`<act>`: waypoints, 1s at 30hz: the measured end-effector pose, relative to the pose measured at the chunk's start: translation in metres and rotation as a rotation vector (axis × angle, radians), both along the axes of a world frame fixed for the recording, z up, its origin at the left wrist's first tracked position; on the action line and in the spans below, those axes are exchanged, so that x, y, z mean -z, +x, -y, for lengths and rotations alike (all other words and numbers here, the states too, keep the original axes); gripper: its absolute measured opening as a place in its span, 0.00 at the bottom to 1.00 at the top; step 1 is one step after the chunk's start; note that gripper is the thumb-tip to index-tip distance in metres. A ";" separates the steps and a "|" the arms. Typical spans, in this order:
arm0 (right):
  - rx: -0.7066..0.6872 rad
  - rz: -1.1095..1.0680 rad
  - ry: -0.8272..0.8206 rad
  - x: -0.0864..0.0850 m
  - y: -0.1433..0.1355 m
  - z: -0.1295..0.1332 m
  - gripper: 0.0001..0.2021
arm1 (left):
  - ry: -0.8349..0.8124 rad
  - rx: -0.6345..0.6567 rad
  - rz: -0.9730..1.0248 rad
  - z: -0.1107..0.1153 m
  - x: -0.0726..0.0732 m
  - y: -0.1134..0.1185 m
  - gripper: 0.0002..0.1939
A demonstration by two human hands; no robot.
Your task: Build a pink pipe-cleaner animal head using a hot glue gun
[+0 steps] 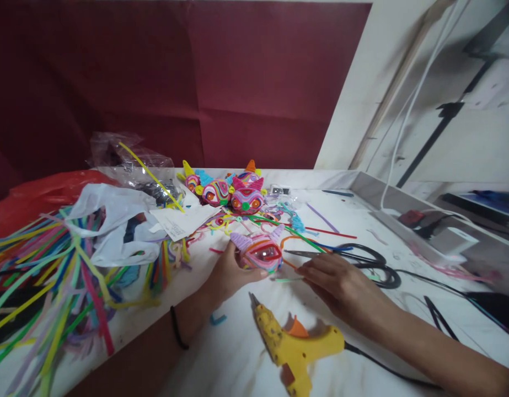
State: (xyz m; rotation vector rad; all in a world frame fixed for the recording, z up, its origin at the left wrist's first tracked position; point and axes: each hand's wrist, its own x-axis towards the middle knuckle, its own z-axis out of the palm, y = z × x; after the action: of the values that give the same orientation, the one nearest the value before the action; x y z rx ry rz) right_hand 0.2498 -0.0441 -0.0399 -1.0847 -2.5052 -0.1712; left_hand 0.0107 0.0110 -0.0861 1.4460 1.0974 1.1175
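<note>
My left hand [233, 271] is closed round the lower left side of a pink and orange craft head [260, 253] with purple ears and a clear oval eye. My right hand [326, 275] is just to the right of the head, fingers bent together near the end of an orange pipe cleaner [290, 239]; what its fingertips grip is too blurred to tell. Dark-tipped scissors [301, 253] point left beside it. Below both hands a yellow glue gun [298, 347] lies on the table.
Several finished colourful heads [246, 199] stand at the back. Bundled pipe cleaners [72, 270], a white plastic bag [126, 212] and a red bag [51, 187] cover the left. A black cable [389, 275] coils at the right, near a power strip [423, 237].
</note>
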 end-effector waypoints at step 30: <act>-0.173 0.199 -0.302 0.005 -0.027 0.048 0.22 | -0.101 -0.022 0.248 -0.002 -0.008 -0.006 0.34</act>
State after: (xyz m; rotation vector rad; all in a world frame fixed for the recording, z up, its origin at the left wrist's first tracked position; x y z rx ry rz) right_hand 0.2225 -0.0926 -0.0452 -0.9943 -2.8570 0.1622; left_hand 0.0050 0.0134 -0.0780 1.1840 0.9818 1.2032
